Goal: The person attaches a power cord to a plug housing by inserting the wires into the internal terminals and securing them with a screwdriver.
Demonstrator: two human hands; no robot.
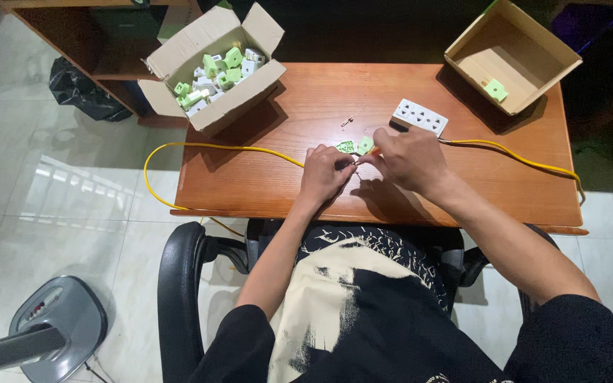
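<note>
1. The left hand (325, 172) rests on the brown wooden table (264, 177) with its forearm reaching up from the lap; the fingers are curled inward and pinched at the tips against a small part at the meeting point of the two hands. What exactly the tips grip is too small to tell.
2. The right hand (407, 157) comes in from the right, forearm angled across the table edge, knuckles up, fingers closed around a small green plastic piece (366, 145) that shows just above the thumb.
3. A second small green and white plastic part (345, 147) lies on the table just above the left fingertips, beside the piece in the right hand.
4. A thin yellow cable (214, 147) runs across the table from the left, loops off the left edge, and reaches the hands; it continues to the right behind the right hand.
5. A white rectangular multi-socket strip (420, 116) lies just beyond the right hand.
6. A small metal screw-like item (347, 122) lies near the table centre, apart from both hands.
7. An open cardboard box filled with green and white parts (214, 67) stands at the far left corner.
8. A second open cardboard box (512, 53), at the far right corner, holds one green part (495, 89).
</note>
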